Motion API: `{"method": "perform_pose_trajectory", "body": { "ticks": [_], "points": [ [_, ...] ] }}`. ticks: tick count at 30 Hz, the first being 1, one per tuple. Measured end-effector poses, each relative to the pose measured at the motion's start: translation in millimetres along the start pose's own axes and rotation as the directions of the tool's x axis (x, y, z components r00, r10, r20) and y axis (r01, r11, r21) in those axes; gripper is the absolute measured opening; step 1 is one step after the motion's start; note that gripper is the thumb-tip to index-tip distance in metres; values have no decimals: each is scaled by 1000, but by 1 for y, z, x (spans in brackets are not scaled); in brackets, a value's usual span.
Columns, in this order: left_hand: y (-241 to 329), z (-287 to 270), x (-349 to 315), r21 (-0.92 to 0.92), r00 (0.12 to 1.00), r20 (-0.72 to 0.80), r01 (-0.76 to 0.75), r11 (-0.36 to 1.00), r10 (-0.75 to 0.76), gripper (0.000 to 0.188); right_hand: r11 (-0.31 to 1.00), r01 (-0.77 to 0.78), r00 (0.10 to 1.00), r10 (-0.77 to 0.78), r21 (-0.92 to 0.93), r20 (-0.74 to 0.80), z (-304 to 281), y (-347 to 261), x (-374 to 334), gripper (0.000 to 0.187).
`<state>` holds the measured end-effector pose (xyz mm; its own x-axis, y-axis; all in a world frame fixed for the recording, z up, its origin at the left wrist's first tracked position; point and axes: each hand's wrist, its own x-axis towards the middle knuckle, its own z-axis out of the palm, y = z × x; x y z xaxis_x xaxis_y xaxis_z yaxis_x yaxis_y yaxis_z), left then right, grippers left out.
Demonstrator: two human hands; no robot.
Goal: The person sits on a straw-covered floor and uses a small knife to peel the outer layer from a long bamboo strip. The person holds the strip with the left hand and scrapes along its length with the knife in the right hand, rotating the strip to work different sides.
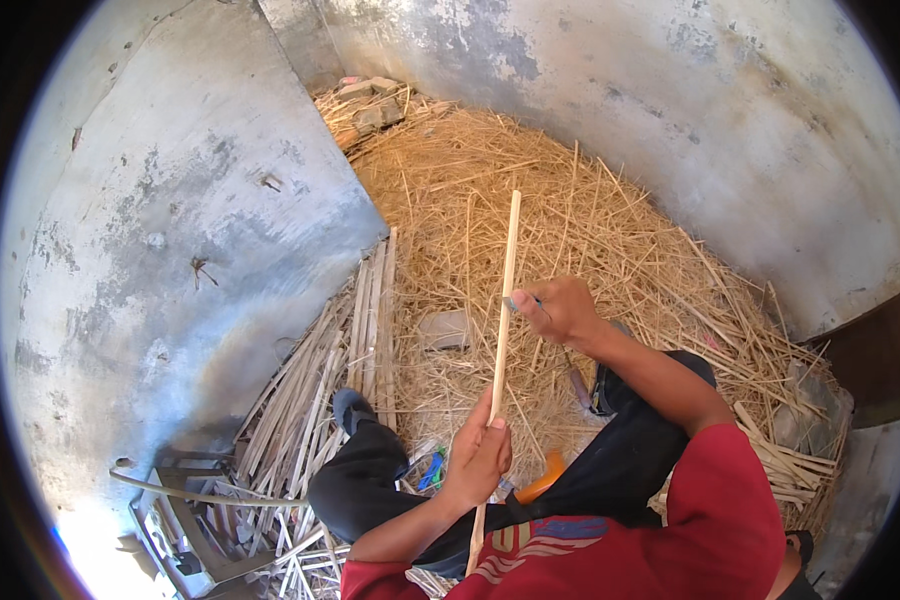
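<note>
My left hand is clamping its thumb and fingers around the lower part of a long pale strip, while my right hand is closing on a small grey piece, perhaps a blade, and is pressing it to the strip's upper half; just what it is, I cannot be sure. By my judgement, I am working partway through this strip: it is already looking slender and fairly even, but how much shaping is left I am not able to tell. The strip is standing almost upright in the middle of the frame, its free tip rising above my right hand and its lower end running below my left toward my red shirt. Around my knees, an orange object is lying at lower centre, with a blue scrap to its left. Farther out, straw-like shavings are covering the floor toward the top, suggesting much cutting already done, and long split strips are lying in a heap at left of centre. An open metal frame is sitting at lower left, and a grey slab is filling the upper left.
</note>
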<state>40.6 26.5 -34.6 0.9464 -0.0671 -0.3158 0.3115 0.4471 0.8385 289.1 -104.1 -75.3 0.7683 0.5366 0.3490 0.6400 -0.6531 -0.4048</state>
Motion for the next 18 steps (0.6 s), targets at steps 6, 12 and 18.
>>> {"method": "perform_pose_trajectory", "body": {
  "ticks": [6, 12, 18],
  "points": [
    [12, 7, -2, -225, 991, 95, 110, 968, -91, 55, 999, -8, 999, 10, 50, -47, -8, 3, 8, 61],
    [-1, 24, -3, -190, 978, 171, 149, 971, -116, 54, 973, -227, 974, 226, -45, -12, -17, 59, 45, 71],
    [6, 10, -6, -253, 987, 110, 142, 957, -117, 53, 995, 52, 998, -54, -90, -23, -4, 22, 10, 68]
  ]
}}
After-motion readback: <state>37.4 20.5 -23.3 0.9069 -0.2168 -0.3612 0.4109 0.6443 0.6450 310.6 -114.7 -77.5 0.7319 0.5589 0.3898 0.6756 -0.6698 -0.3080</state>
